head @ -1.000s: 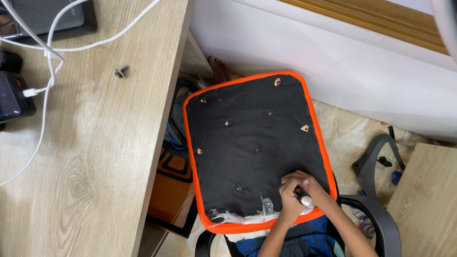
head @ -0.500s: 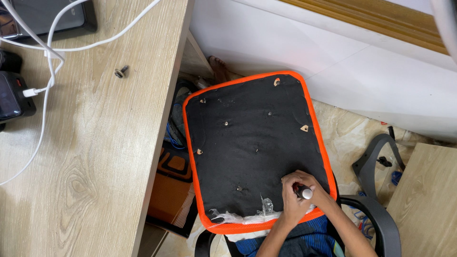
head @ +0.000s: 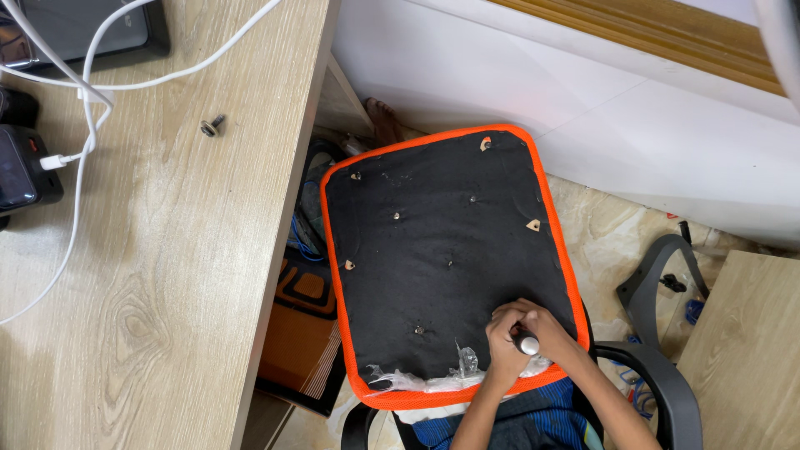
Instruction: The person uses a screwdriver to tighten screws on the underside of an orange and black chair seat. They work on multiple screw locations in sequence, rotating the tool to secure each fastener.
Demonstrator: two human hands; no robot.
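Black fabric covers the underside of an upturned seat pad point(head: 446, 250) edged in orange mesh. In the head view, the person's two hands meet at the pad's near right corner. The left hand point(head: 502, 354) and the right hand point(head: 552, 332) are both clenched around a black-handled tool point(head: 527, 342), whose pale end points up between the knuckles while its tip presses down into the fabric. Compared with a second ago, very little has changed. The tool's end has shifted only slightly and both hands keep the same tight hold at the same corner, so the work at that spot appears to be still going on rather than finished. The pad itself has not moved. Crumpled clear plastic wrap point(head: 454, 377) clings to the pad's near edge, just left of the hands. Small bare holes dot the fabric further up the pad, well apart from the tool. Left of the pad stands a light wooden desk point(head: 150, 292), where a lone dark screw point(head: 212, 126) lies beside a white cable point(head: 83, 150) that runs to a black device point(head: 18, 177). Right of the pad, a grey chair part point(head: 654, 271) lies on the floor, and a black armrest point(head: 667, 400) curves round just beside the right forearm.
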